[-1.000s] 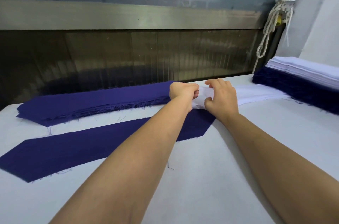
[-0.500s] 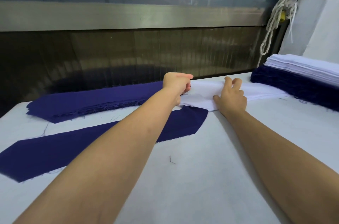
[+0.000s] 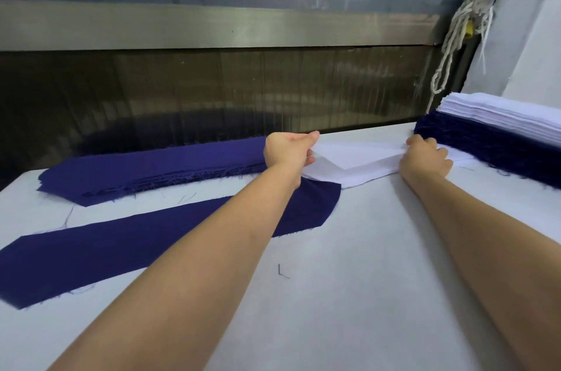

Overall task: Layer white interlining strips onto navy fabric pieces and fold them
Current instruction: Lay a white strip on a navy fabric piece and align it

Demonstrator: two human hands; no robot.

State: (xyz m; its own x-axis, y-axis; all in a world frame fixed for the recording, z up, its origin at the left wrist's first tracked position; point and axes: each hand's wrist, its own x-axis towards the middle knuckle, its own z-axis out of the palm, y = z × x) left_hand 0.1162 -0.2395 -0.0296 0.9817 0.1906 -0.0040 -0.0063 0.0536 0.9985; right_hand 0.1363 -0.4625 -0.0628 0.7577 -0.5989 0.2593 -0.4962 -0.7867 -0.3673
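On the near part of the white table (image 3: 349,294) lies a single navy piece (image 3: 121,246). Beyond it, the left hand (image 3: 287,152) and right hand (image 3: 425,158) each pinch an end of a white strip (image 3: 358,162), just right of the navy stack (image 3: 158,167).

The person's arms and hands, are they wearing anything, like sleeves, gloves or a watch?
The left forearm and right forearm are bare, no sleeves showing. The left hand and right hand have no gloves; no watch, bracelet or ring shows.
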